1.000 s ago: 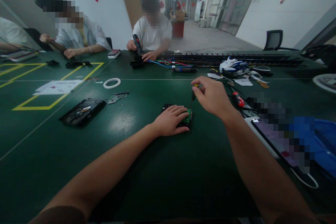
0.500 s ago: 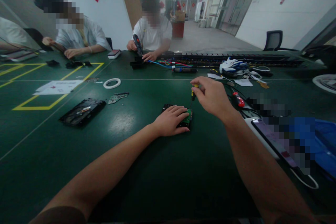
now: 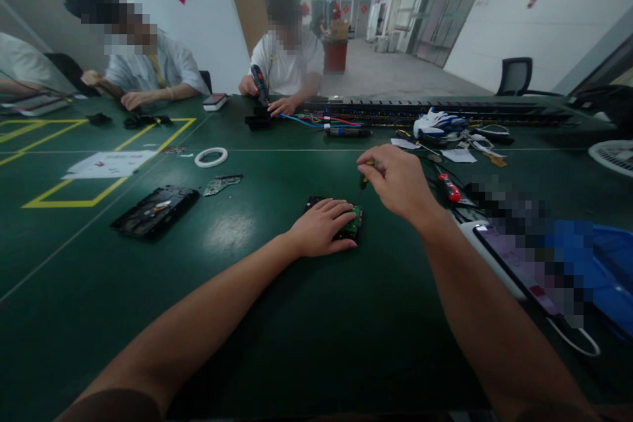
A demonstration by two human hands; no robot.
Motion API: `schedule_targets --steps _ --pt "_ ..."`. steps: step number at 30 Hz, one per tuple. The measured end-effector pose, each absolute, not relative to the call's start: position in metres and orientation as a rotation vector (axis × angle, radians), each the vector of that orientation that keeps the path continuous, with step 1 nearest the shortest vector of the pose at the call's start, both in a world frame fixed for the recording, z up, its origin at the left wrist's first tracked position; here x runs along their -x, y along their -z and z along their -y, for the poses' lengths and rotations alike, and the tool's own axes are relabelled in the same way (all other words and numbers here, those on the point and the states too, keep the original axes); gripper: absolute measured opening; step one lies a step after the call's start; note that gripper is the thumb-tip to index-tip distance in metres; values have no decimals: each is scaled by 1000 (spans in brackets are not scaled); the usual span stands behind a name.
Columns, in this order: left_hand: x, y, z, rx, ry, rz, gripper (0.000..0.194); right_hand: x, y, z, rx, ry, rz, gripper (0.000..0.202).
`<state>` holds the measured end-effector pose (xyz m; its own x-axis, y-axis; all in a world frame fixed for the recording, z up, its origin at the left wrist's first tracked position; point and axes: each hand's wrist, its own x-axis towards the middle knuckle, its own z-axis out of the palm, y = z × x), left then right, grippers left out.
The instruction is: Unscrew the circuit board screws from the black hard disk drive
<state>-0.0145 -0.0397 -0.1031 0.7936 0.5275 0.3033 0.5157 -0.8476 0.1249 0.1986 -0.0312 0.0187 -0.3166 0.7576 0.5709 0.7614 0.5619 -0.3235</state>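
My left hand (image 3: pixel 327 227) lies flat over a hard drive (image 3: pixel 355 227) on the green table, its fingers stretched across the green circuit board and the thumb along the near side. Much of the drive is hidden under the palm. My right hand (image 3: pixel 395 178) is closed round the yellow and black handle of a small screwdriver (image 3: pixel 364 180). The thin shaft points down to the drive's far right corner; whether the tip sits in a screw is too small to tell.
Left of me are an opened black drive casing (image 3: pixel 155 210), a loose circuit board (image 3: pixel 222 184) and a white tape roll (image 3: pixel 211 157). At right lie a phone (image 3: pixel 514 267), a red-handled tool (image 3: pixel 449 188) and gloves (image 3: pixel 438 124). Across the table a co-worker (image 3: pixel 287 66) holds a power screwdriver (image 3: pixel 260 84).
The fingers of my right hand have shifted slightly on the screwdriver handle, which has turned a little. My left hand and the hard drive stay in place.
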Motion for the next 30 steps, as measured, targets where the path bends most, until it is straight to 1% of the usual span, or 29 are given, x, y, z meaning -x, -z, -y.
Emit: schedule_targets --steps 5,15,22,30 --pt "15 102 40 -2943 -496 -861 73 -197 -17 32 1253 -21 2066 17" --pt "14 102 40 -2942 -500 -852 74 -198 -17 30 1213 26 2103 9" --pt "15 101 40 -2946 -487 -855 74 -197 -17 32 1235 -24 2085 21" --pt "14 100 41 -2933 -495 -858 73 -197 -17 32 1226 19 2093 10"
